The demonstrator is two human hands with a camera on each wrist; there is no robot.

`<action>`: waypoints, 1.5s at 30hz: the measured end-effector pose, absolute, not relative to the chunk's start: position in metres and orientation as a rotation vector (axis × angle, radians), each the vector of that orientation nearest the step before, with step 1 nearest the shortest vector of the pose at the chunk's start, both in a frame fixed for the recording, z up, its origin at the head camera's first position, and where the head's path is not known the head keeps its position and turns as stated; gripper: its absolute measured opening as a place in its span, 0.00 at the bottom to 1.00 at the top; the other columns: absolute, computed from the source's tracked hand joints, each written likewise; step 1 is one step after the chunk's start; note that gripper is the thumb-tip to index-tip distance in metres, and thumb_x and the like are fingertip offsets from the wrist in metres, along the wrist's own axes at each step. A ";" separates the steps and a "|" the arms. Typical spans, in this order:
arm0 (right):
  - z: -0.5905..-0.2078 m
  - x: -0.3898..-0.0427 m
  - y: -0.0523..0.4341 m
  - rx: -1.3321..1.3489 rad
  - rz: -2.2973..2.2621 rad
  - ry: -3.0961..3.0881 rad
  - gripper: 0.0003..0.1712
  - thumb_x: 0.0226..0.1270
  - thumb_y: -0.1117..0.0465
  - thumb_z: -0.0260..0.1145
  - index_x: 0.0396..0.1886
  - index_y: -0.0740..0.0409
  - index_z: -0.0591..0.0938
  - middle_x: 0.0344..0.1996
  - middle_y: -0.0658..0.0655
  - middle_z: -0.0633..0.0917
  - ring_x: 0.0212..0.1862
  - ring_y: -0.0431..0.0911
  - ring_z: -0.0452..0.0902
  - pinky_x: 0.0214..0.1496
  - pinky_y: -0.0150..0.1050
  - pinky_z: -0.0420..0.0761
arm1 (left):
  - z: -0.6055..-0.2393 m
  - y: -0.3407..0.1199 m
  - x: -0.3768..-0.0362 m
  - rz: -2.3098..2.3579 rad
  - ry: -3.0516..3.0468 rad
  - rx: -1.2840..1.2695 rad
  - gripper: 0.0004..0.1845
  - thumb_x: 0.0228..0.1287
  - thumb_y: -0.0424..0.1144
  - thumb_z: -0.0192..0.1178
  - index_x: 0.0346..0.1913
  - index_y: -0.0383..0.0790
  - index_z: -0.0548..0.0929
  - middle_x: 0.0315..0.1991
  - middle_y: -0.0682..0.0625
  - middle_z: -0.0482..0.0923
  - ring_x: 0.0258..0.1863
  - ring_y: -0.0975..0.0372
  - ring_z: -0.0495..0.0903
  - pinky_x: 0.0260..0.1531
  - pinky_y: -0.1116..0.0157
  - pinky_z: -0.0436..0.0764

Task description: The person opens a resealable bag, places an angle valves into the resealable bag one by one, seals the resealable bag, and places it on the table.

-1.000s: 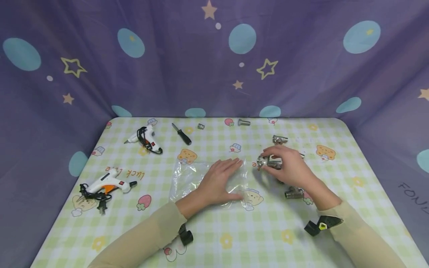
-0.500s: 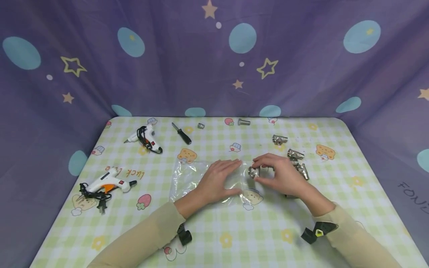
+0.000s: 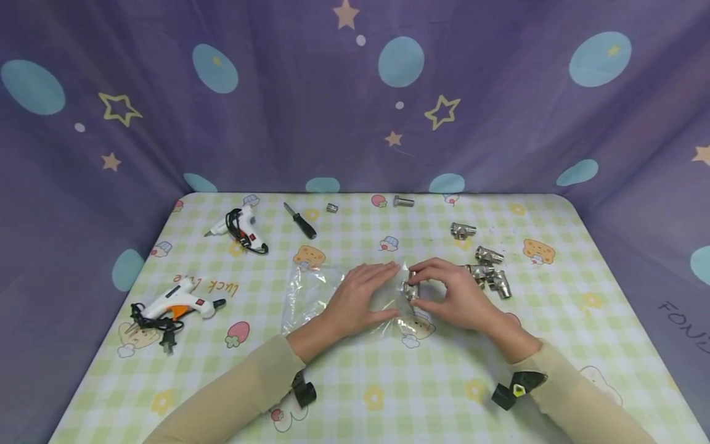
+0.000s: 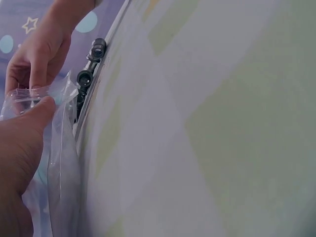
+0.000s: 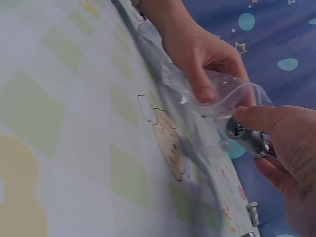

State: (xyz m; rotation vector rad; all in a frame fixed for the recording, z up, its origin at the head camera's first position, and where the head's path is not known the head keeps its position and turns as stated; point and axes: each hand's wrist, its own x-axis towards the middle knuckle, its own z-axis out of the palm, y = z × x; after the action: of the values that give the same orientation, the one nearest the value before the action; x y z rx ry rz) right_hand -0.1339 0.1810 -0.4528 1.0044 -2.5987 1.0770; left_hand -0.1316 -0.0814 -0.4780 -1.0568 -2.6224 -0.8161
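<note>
My left hand (image 3: 360, 299) holds a clear plastic bag (image 3: 313, 296) by its mouth, which gapes toward the right. In the right wrist view the left thumb lies against the bag's rim, with the fingers on the far side of it. At that mouth, my right hand (image 3: 457, 299) pinches a shiny metal tee pipe fitting (image 5: 249, 139) between thumb and fingers. The fitting's threaded end faces the film; whether any of it is inside the bag I cannot tell. Several more metal fittings (image 3: 489, 255) lie right of and behind the right hand.
Two white glue guns (image 3: 177, 302) with black cords lie at the left. Along the back are a black-handled screwdriver (image 3: 302, 223), a short metal fitting (image 3: 332, 208) and a metal bolt-like piece (image 3: 403, 201). The checked tabletop (image 3: 344, 394) ends at a purple curtain (image 3: 310, 123).
My right hand has carried the fitting leftward to the bag's mouth and turned it, uncovering other fittings behind it. The left hand and bag have hardly moved.
</note>
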 end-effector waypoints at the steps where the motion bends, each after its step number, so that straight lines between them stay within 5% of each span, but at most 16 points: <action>1: -0.454 -0.134 0.180 0.998 1.083 -2.588 0.20 0.56 0.58 0.86 0.48 0.42 0.90 0.56 0.49 0.89 0.59 0.49 0.87 0.63 0.52 0.86 | -0.478 -0.081 -0.131 -0.819 -2.616 -1.056 0.47 0.59 0.57 0.78 0.77 0.43 0.74 0.75 0.46 0.77 0.72 0.50 0.77 0.76 0.44 0.72; 9: -0.460 -0.131 0.177 0.954 1.095 -2.513 0.20 0.51 0.59 0.88 0.43 0.42 0.90 0.54 0.48 0.90 0.56 0.48 0.88 0.60 0.49 0.86 | -0.477 -0.082 -0.131 -0.811 -2.612 -1.026 0.48 0.59 0.59 0.78 0.79 0.44 0.72 0.77 0.47 0.74 0.74 0.52 0.76 0.76 0.47 0.73; 17: -0.464 -0.130 0.172 1.061 1.091 -2.465 0.20 0.51 0.59 0.88 0.42 0.43 0.89 0.56 0.48 0.90 0.57 0.48 0.89 0.64 0.31 0.83 | -0.478 -0.083 -0.132 -0.818 -2.608 -1.051 0.49 0.58 0.58 0.78 0.78 0.42 0.72 0.77 0.47 0.74 0.74 0.52 0.76 0.75 0.47 0.74; 26: -0.467 -0.132 0.168 1.127 1.057 -2.403 0.20 0.50 0.59 0.88 0.43 0.45 0.91 0.55 0.50 0.91 0.56 0.48 0.89 0.66 0.28 0.81 | -0.478 -0.083 -0.132 -0.805 -2.594 -1.076 0.50 0.58 0.57 0.79 0.79 0.40 0.71 0.77 0.45 0.74 0.74 0.51 0.76 0.76 0.48 0.73; 37: -0.476 -0.135 0.165 1.221 1.014 -2.390 0.19 0.50 0.61 0.87 0.42 0.51 0.91 0.55 0.55 0.91 0.56 0.53 0.89 0.62 0.54 0.88 | -0.479 -0.084 -0.131 -0.821 -2.564 -1.106 0.48 0.57 0.59 0.79 0.78 0.44 0.74 0.76 0.44 0.74 0.73 0.51 0.76 0.74 0.47 0.76; 45: -0.482 -0.136 0.163 1.236 1.029 -2.446 0.16 0.52 0.59 0.87 0.41 0.49 0.90 0.52 0.56 0.91 0.55 0.52 0.89 0.59 0.51 0.88 | -0.479 -0.086 -0.130 -0.794 -2.568 -1.096 0.45 0.58 0.59 0.78 0.76 0.44 0.76 0.76 0.46 0.75 0.72 0.52 0.78 0.75 0.46 0.74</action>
State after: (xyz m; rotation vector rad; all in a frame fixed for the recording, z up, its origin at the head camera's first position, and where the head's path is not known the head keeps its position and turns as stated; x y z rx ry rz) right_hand -0.1359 0.1628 -0.4821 1.2365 -2.4456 1.0288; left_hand -0.1305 -0.0856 -0.4790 -1.0961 -2.5685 -0.7938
